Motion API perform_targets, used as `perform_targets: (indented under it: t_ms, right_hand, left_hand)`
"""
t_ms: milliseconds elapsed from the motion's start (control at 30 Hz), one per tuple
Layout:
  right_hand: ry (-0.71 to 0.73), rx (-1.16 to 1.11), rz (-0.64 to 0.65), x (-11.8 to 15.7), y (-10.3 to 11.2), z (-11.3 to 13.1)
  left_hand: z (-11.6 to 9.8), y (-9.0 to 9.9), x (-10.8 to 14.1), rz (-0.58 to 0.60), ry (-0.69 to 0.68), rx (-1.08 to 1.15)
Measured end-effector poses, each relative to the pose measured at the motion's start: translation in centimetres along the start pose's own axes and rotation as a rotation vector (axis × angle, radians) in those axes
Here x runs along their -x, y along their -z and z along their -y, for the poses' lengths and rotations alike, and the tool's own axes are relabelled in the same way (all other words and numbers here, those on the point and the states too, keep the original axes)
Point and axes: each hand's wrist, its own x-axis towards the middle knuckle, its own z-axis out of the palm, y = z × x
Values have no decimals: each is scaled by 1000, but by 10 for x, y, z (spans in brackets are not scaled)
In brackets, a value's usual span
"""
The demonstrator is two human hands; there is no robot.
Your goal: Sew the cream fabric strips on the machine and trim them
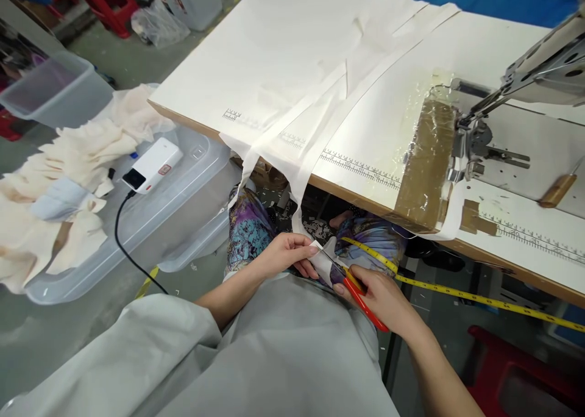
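Note:
Over my lap, my left hand (292, 255) pinches the end of a white fabric strip (299, 188). That strip hangs off the front edge of the white sewing table (274, 45), where more of the thin white fabric lies spread out. My right hand (372, 292) is wrapped round red-handled scissors (365, 307), whose blades point left and lie at the fabric close to my left fingertips. Whether the blades have cut into it I cannot tell. A yellow tape measure (457, 290) runs across my lap and off to the right, just beyond my right hand.
At the right of the table stands a sewing machine (543, 69), with a wooden-handled tool (557, 190) near it. On the left, a lidded plastic bin (183, 203) carries cream fabric pieces (86, 155) and a white cabled device (153, 164). A red stool (512, 374) stands lower right.

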Motion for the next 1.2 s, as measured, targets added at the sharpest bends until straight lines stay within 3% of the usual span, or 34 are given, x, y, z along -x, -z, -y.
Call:
perform_targets:
  t_ms: [100, 400, 600, 700, 800, 867, 933, 1067, 1100, 1200]
  right_hand:
    - [15, 1, -48, 0, -3, -3]
    - [11, 97, -11, -7, 2, 0]
    - [-6, 16, -11, -8, -1, -3]
    - [10, -73, -88, -9, -6, -1]
    - [76, -258, -209, -11, -14, 7]
    - [127, -347, -299, -12, -19, 11]
    - [180, -342, -404, -10, -22, 13]
    - [208, -226, -593, 4, -16, 9]
    - [184, -212, -625, 10, -13, 7]
    - [68, -232, -716, 32, -3, -3]
  left_hand:
    - [0, 1, -1, -3, 6, -8]
    - [4, 2, -4, 17, 22, 22]
    - [6, 3, -3, 23, 23, -5]
    - [11, -3, -5, 40, 29, -26]
    - [10, -16, -5, 130, 28, -92]
    - [-4, -23, -2, 191, -13, -290]
    - [-33, -24, 0, 140, -161, -607]
    - [-119, -11, -14, -336, -614, -1235]
    - [-139, -6, -24, -428, -661, -1381]
    - [-187, 2, -69, -533, -632, -1691]
